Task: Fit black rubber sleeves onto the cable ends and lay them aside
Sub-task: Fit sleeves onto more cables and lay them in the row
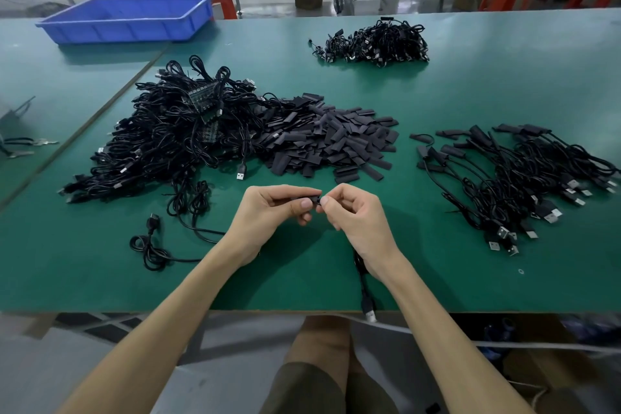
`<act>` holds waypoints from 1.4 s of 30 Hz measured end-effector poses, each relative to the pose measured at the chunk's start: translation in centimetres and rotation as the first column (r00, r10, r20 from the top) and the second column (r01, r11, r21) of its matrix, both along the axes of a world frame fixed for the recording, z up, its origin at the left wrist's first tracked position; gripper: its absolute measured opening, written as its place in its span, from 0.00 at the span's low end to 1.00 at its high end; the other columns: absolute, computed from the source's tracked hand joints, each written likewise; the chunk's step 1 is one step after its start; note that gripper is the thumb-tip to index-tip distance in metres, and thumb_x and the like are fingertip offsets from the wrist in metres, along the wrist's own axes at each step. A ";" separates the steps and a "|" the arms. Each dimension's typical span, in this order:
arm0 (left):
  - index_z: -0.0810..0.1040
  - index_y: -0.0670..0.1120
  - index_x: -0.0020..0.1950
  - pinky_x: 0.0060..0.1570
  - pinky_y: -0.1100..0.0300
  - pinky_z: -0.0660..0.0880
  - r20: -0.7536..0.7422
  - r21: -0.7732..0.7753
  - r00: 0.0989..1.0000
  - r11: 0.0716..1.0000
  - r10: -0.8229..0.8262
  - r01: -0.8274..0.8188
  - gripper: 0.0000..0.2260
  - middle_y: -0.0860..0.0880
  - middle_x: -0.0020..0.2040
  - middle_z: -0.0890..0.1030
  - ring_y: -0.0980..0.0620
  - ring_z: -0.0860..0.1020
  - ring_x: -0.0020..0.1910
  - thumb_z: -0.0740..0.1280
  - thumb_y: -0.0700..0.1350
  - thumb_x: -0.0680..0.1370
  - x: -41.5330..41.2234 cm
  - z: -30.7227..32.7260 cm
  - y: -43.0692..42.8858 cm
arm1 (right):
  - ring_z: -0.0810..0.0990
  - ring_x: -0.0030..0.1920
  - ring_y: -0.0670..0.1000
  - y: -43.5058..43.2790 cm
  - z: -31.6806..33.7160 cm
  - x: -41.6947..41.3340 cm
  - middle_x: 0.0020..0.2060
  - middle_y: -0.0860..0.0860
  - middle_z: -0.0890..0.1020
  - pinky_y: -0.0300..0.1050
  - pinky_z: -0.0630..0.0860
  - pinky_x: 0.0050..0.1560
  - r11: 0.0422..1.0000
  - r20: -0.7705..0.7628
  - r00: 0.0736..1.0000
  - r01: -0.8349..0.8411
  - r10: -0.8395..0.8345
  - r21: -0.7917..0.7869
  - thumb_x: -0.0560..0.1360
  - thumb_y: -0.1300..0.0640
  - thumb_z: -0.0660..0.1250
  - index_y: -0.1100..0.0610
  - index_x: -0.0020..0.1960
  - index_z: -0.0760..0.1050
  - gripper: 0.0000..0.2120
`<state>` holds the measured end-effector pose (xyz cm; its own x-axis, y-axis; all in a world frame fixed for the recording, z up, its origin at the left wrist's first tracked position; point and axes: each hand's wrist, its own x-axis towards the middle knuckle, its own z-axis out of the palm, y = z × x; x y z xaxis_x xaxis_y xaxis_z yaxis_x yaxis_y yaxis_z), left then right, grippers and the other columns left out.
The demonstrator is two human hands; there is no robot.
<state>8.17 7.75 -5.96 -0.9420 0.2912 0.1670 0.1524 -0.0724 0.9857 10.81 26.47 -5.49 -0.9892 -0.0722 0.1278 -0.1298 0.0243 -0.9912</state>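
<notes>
Rubber sleeve (289, 199) pinched in left hand (272, 212); right hand (353, 215), touching it, pinches the cable (362, 279).

Bright, even overhead light, matte green table (470, 94), soft shadow on it toward 6 o'clock, black cable heap (168, 138) at 10 o'clock losing detail, table edges bowed by wide-angle distortion, background at 12 o'clock hazy
</notes>
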 end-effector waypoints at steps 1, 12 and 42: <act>0.86 0.41 0.56 0.46 0.56 0.80 0.003 0.001 1.000 1.000 0.001 -0.001 0.10 0.39 0.45 0.85 0.46 0.80 0.40 0.73 0.39 0.75 0.0 0.0 0.0 | 0.72 0.32 0.46 0.0 0.0 0.0 0.31 0.52 0.79 0.40 0.70 0.37 1.000 0.002 1.000 0.003 -0.003 -0.001 0.79 0.61 0.68 0.60 0.42 0.79 0.08; 0.87 0.41 0.56 0.48 0.58 0.80 -0.003 0.013 0.999 0.999 0.039 -0.039 0.10 0.42 0.42 0.85 0.47 0.82 0.39 0.73 0.40 0.76 -0.1 -0.2 -0.2 | 0.71 0.36 0.49 0.2 0.0 0.0 0.37 0.60 0.80 0.44 0.68 0.40 0.999 -0.002 1.000 0.027 -0.027 -0.039 0.80 0.61 0.68 0.59 0.41 0.78 0.09; 0.86 0.39 0.55 0.47 0.59 0.80 -0.078 -0.037 0.996 0.998 0.045 -0.048 0.09 0.40 0.43 0.86 0.46 0.83 0.38 0.74 0.35 0.75 0.2 -0.1 -0.1 | 0.72 0.32 0.45 0.2 -0.6 -0.1 0.28 0.47 0.76 0.36 0.71 0.40 0.996 -0.025 0.997 -0.076 0.077 0.040 0.82 0.61 0.66 0.59 0.43 0.78 0.09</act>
<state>8.39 7.61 -6.03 -0.9394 0.2552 0.2291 0.2304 -0.0255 0.9728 10.72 26.63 -6.07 -0.9769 -0.1530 0.1493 -0.1588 0.0515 -0.9860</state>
